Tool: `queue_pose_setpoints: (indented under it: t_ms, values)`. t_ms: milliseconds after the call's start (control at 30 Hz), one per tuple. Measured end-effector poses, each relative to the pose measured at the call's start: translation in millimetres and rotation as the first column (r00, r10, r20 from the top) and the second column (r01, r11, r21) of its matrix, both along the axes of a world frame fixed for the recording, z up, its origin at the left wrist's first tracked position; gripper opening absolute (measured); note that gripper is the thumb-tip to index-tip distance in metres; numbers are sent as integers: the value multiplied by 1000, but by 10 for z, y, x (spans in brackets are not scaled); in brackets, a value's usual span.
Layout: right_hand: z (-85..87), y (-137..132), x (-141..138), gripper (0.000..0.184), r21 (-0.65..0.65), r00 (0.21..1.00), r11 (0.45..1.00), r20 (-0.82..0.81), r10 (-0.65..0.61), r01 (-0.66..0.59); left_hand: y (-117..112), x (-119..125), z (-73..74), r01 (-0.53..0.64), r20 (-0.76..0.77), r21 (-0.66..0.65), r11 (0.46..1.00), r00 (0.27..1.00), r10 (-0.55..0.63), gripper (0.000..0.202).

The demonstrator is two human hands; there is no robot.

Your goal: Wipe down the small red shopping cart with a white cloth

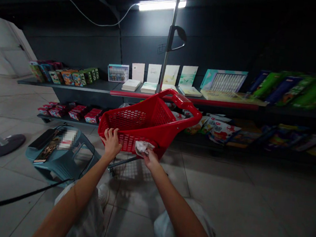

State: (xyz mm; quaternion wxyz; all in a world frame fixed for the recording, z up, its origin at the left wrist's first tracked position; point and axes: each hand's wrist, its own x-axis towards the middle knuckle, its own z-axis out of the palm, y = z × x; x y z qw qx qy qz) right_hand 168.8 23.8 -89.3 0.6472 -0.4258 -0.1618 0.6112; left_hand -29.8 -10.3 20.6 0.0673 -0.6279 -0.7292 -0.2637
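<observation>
A red plastic shopping basket [148, 123] on wheels stands on the tiled floor in front of me, its handle pointing away to the right. My left hand [111, 141] grips the near rim of the basket. My right hand [150, 158] holds a crumpled white cloth [142, 146] pressed against the basket's near wall. My knees in light trousers show at the bottom.
A teal plastic stool [65, 157] with a dark flat item on it stands to the left. Dark shelves [98, 87] hold boxes, books and packets behind the basket. A metal pole [169, 40] rises behind it. A fan base [5, 146] and a black cable [8, 200] lie at the left.
</observation>
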Motion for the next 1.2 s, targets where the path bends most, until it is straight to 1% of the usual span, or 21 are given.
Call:
queue_pose_setpoints:
  t_ms: [100, 133, 300, 367, 400, 467, 500, 567, 633, 700, 733, 767, 800, 833, 900, 1000, 1100, 1200]
  values:
    - [97, -48, 163, 18, -89, 996, 992, -6, -93, 92, 3, -15, 0, 6, -12, -3, 1000, 1000, -6, 62]
    - [139, -69, 212, 18, -97, 993, 988, -3, -118, 117, 1, -16, 0, 6, -18, -5, 1000, 1000, -6, 62]
    - [386, -139, 426, 21, -79, 974, 970, 10, -228, 228, -26, 13, 7, -4, -4, 1, 1000, 1000, 4, 61]
    - [503, -142, 514, 25, -43, 961, 960, 27, -277, 278, -37, 41, 14, -3, 28, 11, 1000, 1000, 3, 58]
    - [566, -141, 561, 27, -8, 948, 950, 60, -311, 312, -40, 58, 17, -2, 47, 12, 1000, 999, 1, 56]
    - [702, -146, 656, 32, 95, 894, 914, 191, -405, 394, -43, 93, 22, -3, 79, 10, 1000, 997, 2, 53]
    - [773, -156, 700, 35, 162, 845, 890, 279, -456, 427, -43, 109, 23, -4, 92, 8, 1000, 996, 3, 52]
    - [922, -196, 776, 43, 321, 705, 831, 442, -555, 454, -43, 135, 20, -6, 115, 11, 1000, 993, 5, 50]
    - [1070, -253, 832, 45, 505, 524, 752, 541, -658, 424, -45, 145, 17, -3, 138, 19, 1000, 990, 0, 46]
    - [1201, -307, 882, 41, 661, 358, 661, 557, -749, 354, -48, 134, 21, 1, 156, 32, 999, 988, -6, 42]
    - [1253, -326, 910, 38, 713, 301, 622, 546, -782, 323, -49, 123, 27, 3, 161, 39, 999, 987, -9, 40]
    - [1293, -338, 943, 37, 746, 265, 594, 533, -804, 302, -50, 108, 34, 4, 164, 46, 999, 986, -11, 39]
    - [1321, -344, 981, 36, 764, 247, 576, 521, -817, 292, -50, 92, 43, 6, 167, 54, 999, 986, -15, 38]
    - [1338, -346, 1025, 36, 771, 241, 571, 519, -820, 282, -50, 75, 52, 9, 168, 61, 998, 986, -19, 36]
    - [1345, -345, 1120, 36, 774, 229, 582, 537, -812, 249, -47, 44, 65, 17, 169, 70, 997, 985, -29, 33]
    - [1349, -365, 1251, 35, 782, 189, 610, 585, -789, 124, -44, 6, 66, 22, 166, 74, 997, 986, -34, 34]
    - [1411, -407, 1361, 34, 780, 136, 626, 618, -774, 20, -54, -30, 63, 17, 173, 72, 997, 984, -29, 36]
    - [1533, -424, 1490, 34, 781, 89, 625, 621, -779, 14, -81, -71, 78, 20, 200, 82, 996, 979, -36, 35]
